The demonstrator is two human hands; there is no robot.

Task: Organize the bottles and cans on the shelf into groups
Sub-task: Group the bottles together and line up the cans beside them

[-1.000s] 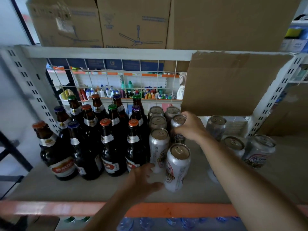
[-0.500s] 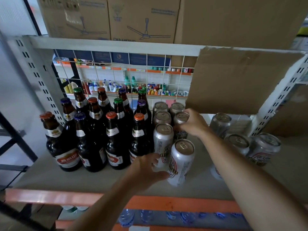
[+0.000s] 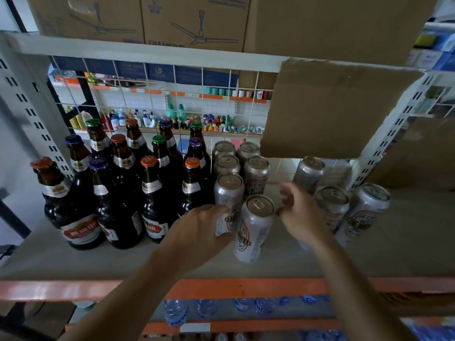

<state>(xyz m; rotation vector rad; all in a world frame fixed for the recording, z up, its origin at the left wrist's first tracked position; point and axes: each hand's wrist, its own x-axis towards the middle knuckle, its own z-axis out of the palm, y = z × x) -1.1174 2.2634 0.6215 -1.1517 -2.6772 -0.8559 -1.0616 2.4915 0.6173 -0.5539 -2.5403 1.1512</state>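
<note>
Shelf [image 3: 406, 254]: one board, orange front edge, wire mesh back. Cardboard boxes [image 3: 192, 20] on the level above; a loose cardboard flap [image 3: 332, 107] hangs down over the far right.

Bottles [image 3: 118, 193]: twelve brown ones, packed in rows on the left, all upright. That group looks done.

Can block [image 3: 246, 168]: six cans, two columns, hard against the right side of the bottles. Far four are tidy. The near-left can [image 3: 229, 190] touches the bottle row. The near-right can [image 3: 256, 225] sits a bit forward of its neighbour and reads tilted, though that may be lens distortion.

Stray cans [image 3: 332, 205]: three upright on the right, apart from the block with bare shelf between. Possibly one more behind the right wrist, cannot tell.

Water bottles [image 3: 174, 313] on the level below, not part of this.

Left hand [image 3: 197, 232]: fingers curled round the lower body of the near-left can, holding it.

Right hand [image 3: 300, 212]: fingers loosely spread and motion-blurred, nothing held. It's in the gap between the near-right can and the strays. Thumb is just beside the near-right can; can't tell if it touches.

Status, my read: roughly two thirds done. Bottles sorted, most cans grouped. Left: bring the three strays over to the block and square up the near row.
</note>
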